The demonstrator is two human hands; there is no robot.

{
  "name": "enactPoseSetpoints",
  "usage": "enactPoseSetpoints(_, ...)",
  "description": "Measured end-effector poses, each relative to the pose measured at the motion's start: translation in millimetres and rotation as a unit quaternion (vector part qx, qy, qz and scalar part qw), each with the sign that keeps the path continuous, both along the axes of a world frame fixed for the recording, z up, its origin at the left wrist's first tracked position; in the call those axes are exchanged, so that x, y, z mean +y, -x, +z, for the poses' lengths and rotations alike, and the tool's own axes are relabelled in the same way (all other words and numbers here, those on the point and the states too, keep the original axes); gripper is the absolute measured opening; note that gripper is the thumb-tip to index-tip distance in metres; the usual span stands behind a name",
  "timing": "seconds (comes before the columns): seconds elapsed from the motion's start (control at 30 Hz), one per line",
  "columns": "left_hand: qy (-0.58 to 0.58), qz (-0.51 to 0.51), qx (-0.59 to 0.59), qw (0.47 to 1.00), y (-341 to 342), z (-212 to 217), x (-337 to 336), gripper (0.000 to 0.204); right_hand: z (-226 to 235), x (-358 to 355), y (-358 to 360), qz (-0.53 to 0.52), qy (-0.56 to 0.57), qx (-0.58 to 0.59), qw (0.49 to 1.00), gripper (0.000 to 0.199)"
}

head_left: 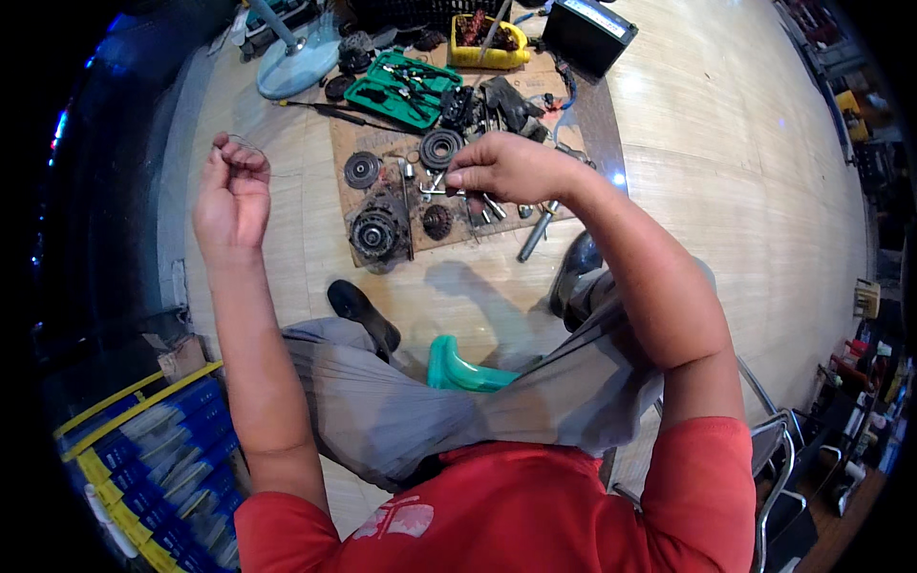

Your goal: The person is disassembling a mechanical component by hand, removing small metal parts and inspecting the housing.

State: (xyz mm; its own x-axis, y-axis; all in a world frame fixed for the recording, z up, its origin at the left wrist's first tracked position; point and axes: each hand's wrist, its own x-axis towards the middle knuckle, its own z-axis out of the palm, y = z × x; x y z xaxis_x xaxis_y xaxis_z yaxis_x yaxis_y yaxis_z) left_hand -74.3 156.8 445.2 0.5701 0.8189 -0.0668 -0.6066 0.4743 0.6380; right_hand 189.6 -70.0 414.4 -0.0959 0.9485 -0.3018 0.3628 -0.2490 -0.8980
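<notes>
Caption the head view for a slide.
Left hand holding a thin strand, right hand over round, dark metal parts spread on cardboard near an open green tool case.

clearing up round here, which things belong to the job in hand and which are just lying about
Likely in the job:
left hand, apparently holding a thin wire
right hand, above tools and parts
black ringed part
dirty round housing
green tool case

Probably just lying about:
pale round stand base
blue-and-yellow rack
</notes>
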Motion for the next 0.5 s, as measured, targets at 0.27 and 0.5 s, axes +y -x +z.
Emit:
enactPoseSetpoints(0.27,0.004,-0.021,0.023,1.000,13,-16,-6,0.018,-3,-14,-13,0.072,-0.084,-0.123,0.986,0.025)
enactPoseSetpoints(0.5,-0.035,-0.036,0.043,0.998,-12,-20,-30,0.018,7,-29,-41,0.082,0.077,-0.371,0.922,0.054)
